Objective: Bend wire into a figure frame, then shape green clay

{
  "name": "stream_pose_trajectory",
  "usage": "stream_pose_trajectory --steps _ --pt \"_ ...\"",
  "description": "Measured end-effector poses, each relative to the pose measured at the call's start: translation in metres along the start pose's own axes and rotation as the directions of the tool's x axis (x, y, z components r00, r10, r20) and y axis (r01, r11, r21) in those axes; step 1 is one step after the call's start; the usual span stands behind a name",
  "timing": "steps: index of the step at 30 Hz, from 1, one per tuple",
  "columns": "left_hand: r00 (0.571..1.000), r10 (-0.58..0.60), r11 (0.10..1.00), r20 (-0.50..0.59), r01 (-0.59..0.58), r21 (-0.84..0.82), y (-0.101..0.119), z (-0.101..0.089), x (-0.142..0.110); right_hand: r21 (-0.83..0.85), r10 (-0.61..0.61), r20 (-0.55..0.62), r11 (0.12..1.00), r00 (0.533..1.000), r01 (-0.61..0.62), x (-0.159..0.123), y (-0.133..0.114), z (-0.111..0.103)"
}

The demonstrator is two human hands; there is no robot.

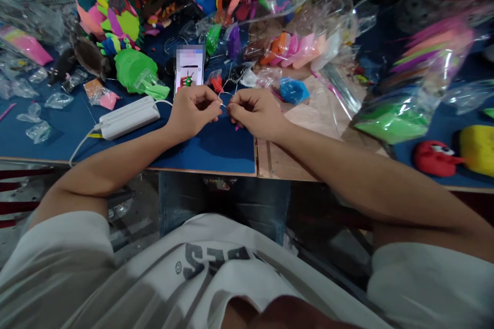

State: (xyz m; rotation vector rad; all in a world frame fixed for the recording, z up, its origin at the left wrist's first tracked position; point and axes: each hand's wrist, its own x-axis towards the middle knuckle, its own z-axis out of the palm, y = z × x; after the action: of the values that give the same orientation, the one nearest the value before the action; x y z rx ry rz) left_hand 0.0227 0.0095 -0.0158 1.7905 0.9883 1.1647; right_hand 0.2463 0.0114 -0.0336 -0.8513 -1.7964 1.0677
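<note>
The left hand [195, 108] comes in from 8 o'clock and the right hand [258, 113] from 4, forearms angled inward, fingers curled and tips nearly meeting. Each grip is a thumb-and-finger pinch on a thin pale wire [227, 93], which arcs across the small gap between them above the blue surface [231, 157]; the fingers hide part of it.

Taking the wire as centre, a small red packet [216, 83] lies just beyond at 11 o'clock, and a lit phone [189, 69] near 10, right behind the left hand. A white power adapter [129, 118] sits at 9, a blue packet [294, 90] near 3, and bagged coloured clay [295, 49] about 2.
</note>
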Motion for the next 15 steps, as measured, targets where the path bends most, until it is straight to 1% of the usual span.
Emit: stream_pose_trajectory --steps 2,6,9,10,12,15 --pt "1.000 0.030 1.000 0.005 -0.030 0.000 0.0001 0.0003 -0.0014 0.020 0.007 0.020 1.000 1.000 -0.007 0.0008 -0.0012 -0.0011" --pt "0.999 0.048 0.998 0.027 -0.049 0.040 0.0020 0.0004 -0.0039 0.037 0.031 0.056 0.999 0.998 -0.033 0.0014 -0.0056 -0.0015" --pt "0.997 0.072 0.996 0.027 -0.074 0.050 0.0034 -0.0003 -0.0037 0.070 0.053 0.061 0.996 0.997 -0.057 0.0012 -0.0079 -0.0016" --pt "0.998 0.060 0.998 0.026 -0.060 0.032 0.0032 -0.0006 -0.0028 0.093 0.068 0.062 0.993 0.996 -0.073 0.0010 -0.0080 -0.0020" --pt "1.000 -0.019 0.999 0.014 0.019 -0.030 0.0016 -0.0011 0.0000 0.157 0.077 0.073 0.984 0.994 -0.087 0.0004 -0.0068 -0.0038" --pt "0.986 -0.165 0.978 -0.014 0.162 -0.130 -0.0029 -0.0014 0.0051 0.226 0.019 0.098 0.973 0.995 -0.041 -0.0005 -0.0018 -0.0077"
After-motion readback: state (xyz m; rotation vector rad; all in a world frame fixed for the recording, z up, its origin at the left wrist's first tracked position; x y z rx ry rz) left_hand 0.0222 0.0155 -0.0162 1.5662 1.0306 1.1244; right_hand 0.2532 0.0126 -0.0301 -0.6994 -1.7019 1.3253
